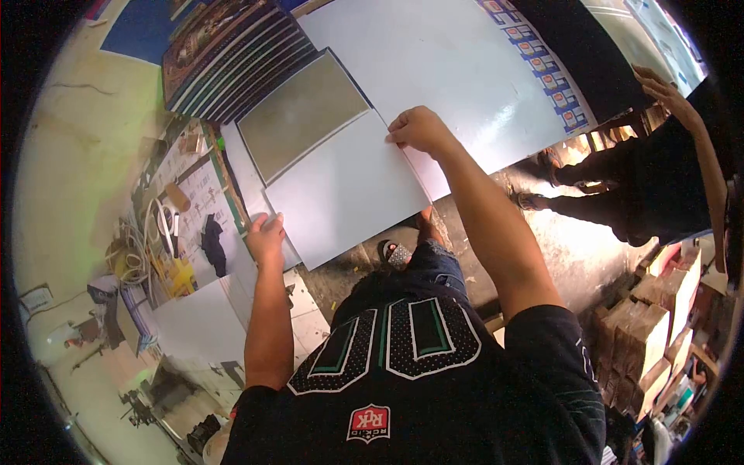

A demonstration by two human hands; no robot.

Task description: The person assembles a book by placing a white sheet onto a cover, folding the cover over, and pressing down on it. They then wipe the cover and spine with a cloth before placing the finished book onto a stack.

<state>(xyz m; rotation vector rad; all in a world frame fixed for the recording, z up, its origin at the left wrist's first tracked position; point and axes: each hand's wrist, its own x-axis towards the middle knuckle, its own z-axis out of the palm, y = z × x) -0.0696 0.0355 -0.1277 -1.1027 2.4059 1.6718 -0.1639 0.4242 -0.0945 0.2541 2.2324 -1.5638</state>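
Observation:
A blank white sheet [349,194] lies in front of me, its near edge jutting out over the floor. My right hand [422,130] is closed on its far right edge, fingers curled and thumb pressed in. At the sheet's left edge is my left hand [266,239], its thumb close to the edge and its fingers apart; its fingertips are partly hidden. Just beyond the sheet lies a grey-brown panel [302,116] with a dark blue border, partly covered along its near side.
Dark printed boards [232,58] are stacked at the far left. A large white sheet with a blue printed strip [542,70] spreads to the right. Another person [666,170] stands at the right. Cartons [639,333] are piled lower right; cords and tape [159,232] lie left.

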